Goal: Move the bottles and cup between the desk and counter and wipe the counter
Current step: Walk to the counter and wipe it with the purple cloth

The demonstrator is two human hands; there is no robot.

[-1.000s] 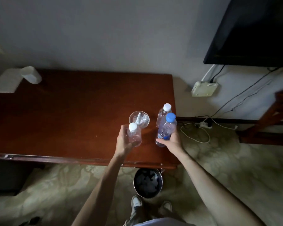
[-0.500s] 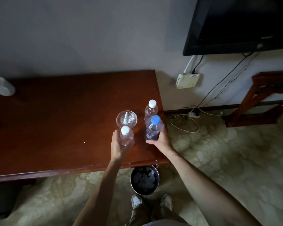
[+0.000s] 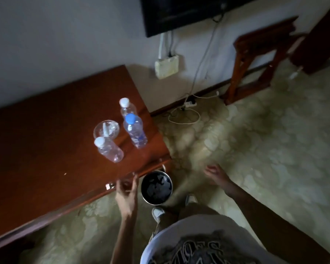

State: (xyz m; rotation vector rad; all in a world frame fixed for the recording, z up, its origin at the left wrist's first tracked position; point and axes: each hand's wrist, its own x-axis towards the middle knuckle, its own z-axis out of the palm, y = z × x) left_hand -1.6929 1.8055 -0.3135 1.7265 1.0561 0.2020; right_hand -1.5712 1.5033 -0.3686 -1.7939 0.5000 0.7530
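You are looking down at the right end of a dark red wooden bench (image 3: 46,149) that stands against a pale wall, the whole view tilted. Four things stand grouped near that end: a clear bottle with a white cap (image 3: 108,150) nearest you, a clear plastic cup (image 3: 106,129) with a domed lid just behind it, a bottle with a blue cap (image 3: 135,131) and a printed label to the right of the cup, and a second white-capped bottle (image 3: 128,107) just behind the blue-capped one. Neither of your hands touches any of them. Your left hand (image 3: 126,193) hangs at the bench's front edge, fingers loosely spread and holding nothing. Your right hand (image 3: 214,171) is out over the patterned carpet (image 3: 265,149), well to the right of the bench, blurred, its fingers loosely curled with nothing in them. A round metal bin (image 3: 156,187) with a dark liner sits on the floor between your hands, just in front of your shoes (image 3: 158,213). On the wall, a black television (image 3: 179,12) hangs above a cream box (image 3: 167,66) with cables running down to a power strip (image 3: 190,104). A wooden rack (image 3: 255,58) stands farther right.
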